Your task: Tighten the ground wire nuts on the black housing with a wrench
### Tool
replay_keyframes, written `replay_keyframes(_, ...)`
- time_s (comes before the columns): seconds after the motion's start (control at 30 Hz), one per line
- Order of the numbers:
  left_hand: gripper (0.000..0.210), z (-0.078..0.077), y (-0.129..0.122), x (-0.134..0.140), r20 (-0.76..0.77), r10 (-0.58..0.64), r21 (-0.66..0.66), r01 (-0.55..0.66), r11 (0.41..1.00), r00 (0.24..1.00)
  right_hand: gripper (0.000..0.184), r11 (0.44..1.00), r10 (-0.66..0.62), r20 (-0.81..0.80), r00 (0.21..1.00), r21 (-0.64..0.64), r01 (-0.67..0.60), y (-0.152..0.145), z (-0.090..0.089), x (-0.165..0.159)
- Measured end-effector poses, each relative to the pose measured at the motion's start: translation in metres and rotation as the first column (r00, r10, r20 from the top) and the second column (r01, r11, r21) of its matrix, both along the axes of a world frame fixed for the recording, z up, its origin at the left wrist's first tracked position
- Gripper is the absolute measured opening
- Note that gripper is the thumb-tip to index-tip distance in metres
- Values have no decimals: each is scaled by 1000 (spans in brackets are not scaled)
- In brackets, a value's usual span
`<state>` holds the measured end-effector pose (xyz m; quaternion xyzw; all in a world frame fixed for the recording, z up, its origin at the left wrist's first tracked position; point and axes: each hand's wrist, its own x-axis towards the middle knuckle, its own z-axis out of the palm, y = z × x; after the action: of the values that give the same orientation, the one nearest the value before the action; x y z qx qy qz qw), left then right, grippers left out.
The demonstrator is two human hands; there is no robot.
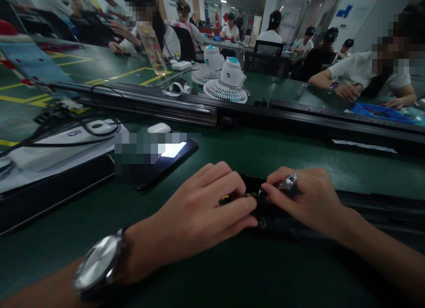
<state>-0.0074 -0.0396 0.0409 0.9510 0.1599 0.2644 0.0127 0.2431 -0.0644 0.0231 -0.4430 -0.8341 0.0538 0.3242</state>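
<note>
A long black bar (372, 212) lies across the green table in front of me, and its end reaches between my hands. My left hand (202, 210) is closed with curled fingers at that end, the fingertips pressing near a small yellow-and-green part (226, 199). Just to the right, my right hand (308, 192) pinches something small between thumb and index finger, beside a tiny shiny piece (260, 192). What sits in that pinch is mostly hidden and blurred. A round fitting (262, 223) shows on the bar below the fingertips.
A phone (166, 164), a white earphone case (159, 128) and a white device with cables (69, 137) lie at left. Long dark rails (142, 102) cross the table beyond my hands. White fans (226, 84) stand behind them. A co-worker (365, 77) sits opposite by a blue tray (381, 112).
</note>
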Motion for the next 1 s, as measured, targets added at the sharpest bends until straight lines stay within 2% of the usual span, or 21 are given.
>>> replay_keyframes(0.07, 24, -4, -16, -3, -20, -1, -8, 1, 1000, 1000, 20, 1000, -12, -1, 1000, 8, 12, 0, -1, 0)
replay_keyframes(0.2, 64, -17, -45, -1, -150, 28, -72, -39, 997, 988, 20, 1000, -11, -6, 1000, -6, 11, 1, -3, -2)
replay_keyframes(0.37, 76, -27, -56, 13, -272, 42, -108, -74, 991, 961, 18, 1000, -22, -11, 1000, -13, 22, 2, -5, -2)
replay_keyframes(0.43, 74, -25, -54, 19, -294, 55, -69, -79, 995, 954, 19, 999, -28, -16, 999, -23, 27, 2, -6, -1)
replay_keyframes(0.57, 69, -15, -47, 30, -366, -4, 25, 15, 1000, 930, 19, 999, -36, -16, 999, -34, 36, 1, -8, -1)
replay_keyframes(0.63, 63, -9, -45, 35, -405, -40, 47, 65, 997, 914, 20, 999, -38, -7, 999, -37, 38, 1, -8, -2)
replay_keyframes(0.7, 49, -7, -44, 39, -427, -57, 51, 87, 995, 903, 21, 998, -33, -6, 999, -46, 32, 0, -8, -2)
replay_keyframes(0.8, 25, -12, -44, 42, -431, -7, 84, 48, 995, 903, 19, 999, -17, -32, 999, -52, 16, -1, -8, -3)
replay_keyframes(0.93, 23, -25, -45, 43, -366, 8, 144, 48, 988, 930, 17, 998, -16, -68, 998, -63, 11, -1, -8, -4)
replay_keyframes(1.0, 23, -31, -46, 42, -318, 40, 160, 12, 987, 947, 16, 997, -14, -77, 997, -78, 8, -2, -8, -4)
